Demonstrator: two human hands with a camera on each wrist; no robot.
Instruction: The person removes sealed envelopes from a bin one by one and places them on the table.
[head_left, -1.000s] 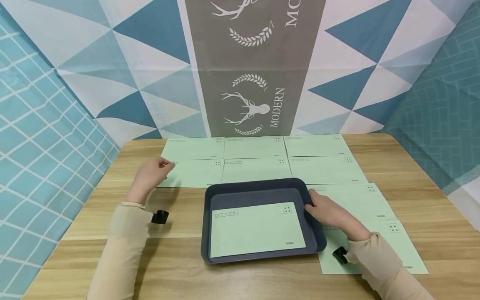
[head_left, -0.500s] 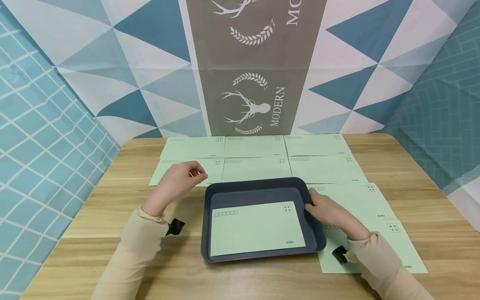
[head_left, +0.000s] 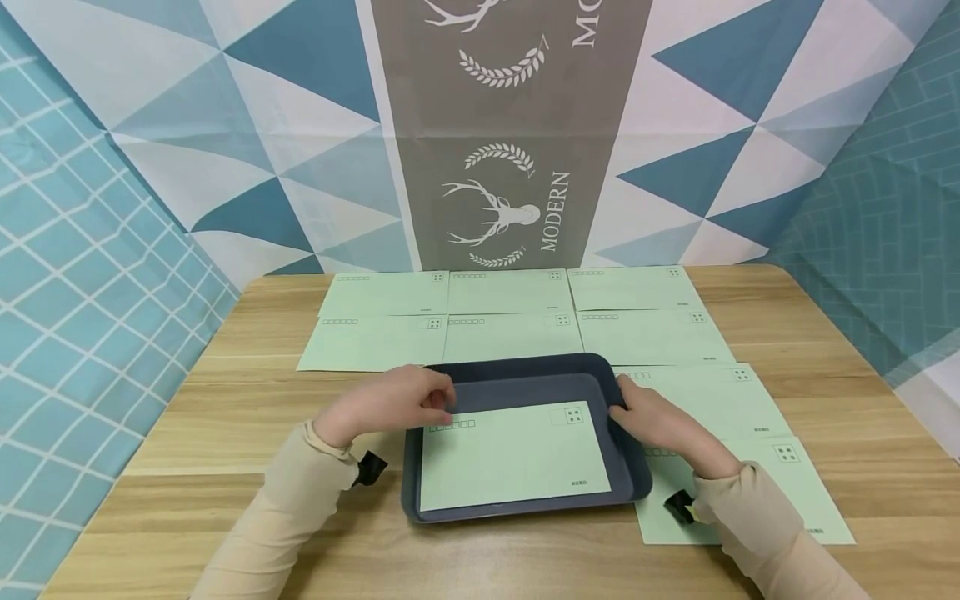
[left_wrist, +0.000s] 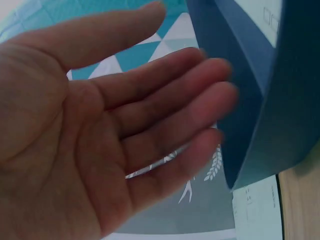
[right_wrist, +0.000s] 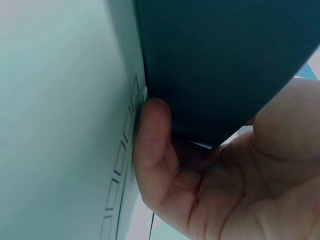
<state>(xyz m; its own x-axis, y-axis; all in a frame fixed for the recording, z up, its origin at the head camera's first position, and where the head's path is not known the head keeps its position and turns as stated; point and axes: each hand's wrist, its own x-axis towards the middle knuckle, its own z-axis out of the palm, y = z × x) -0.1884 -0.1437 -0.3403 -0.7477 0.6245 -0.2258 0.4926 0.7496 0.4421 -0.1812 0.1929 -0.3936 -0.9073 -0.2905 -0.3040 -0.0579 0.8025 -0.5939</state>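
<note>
A dark blue tray (head_left: 517,388) sits on the table, and one pale green envelope (head_left: 513,458) lies flat inside it. My left hand (head_left: 393,402) is over the tray's left end, fingertips above the envelope's upper left corner. In the left wrist view its palm (left_wrist: 85,135) faces the camera with relaxed fingers and nothing in them. My right hand (head_left: 660,423) grips the tray's right rim. The right wrist view shows those fingers (right_wrist: 152,135) curled against the outer wall (right_wrist: 220,65), beside a green envelope (right_wrist: 65,120).
Two rows of green envelopes (head_left: 375,343) lie behind the tray, edge to edge. Two more envelopes (head_left: 780,483) lie at the right, partly under the right arm and the tray. Patterned cloth (head_left: 495,125) hangs at the back of the wooden table (head_left: 225,417).
My left hand has come from the far left envelope, moving right and nearer to me, over the tray. The right hand and the tray have stayed in place.
</note>
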